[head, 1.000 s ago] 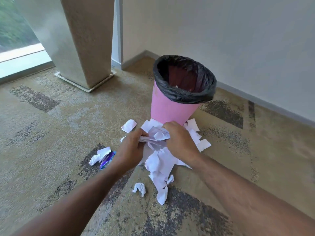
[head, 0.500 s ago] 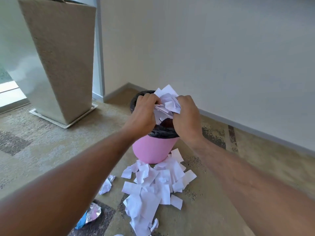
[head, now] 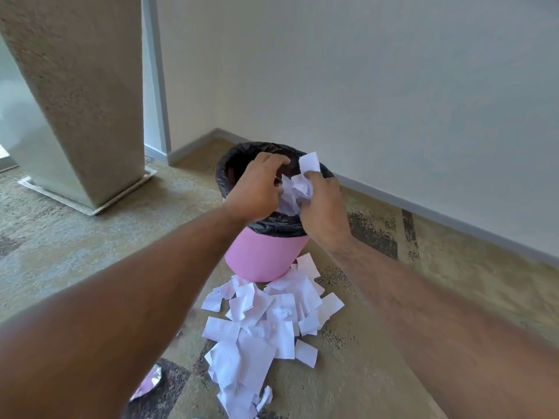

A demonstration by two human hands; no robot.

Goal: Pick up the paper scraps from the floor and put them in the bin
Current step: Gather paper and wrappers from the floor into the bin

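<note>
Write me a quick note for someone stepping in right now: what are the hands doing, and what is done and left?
Left hand: over the bin, fingers loosening off the bundle.
Right hand: grip on a bundle of paper scraps above the bin's mouth.
Done: this handful is at the bin, not yet dropped.
Left: let go, then gather the pile of scraps on the carpet in front of the bin.

Carpet under bin, scraps
</note>
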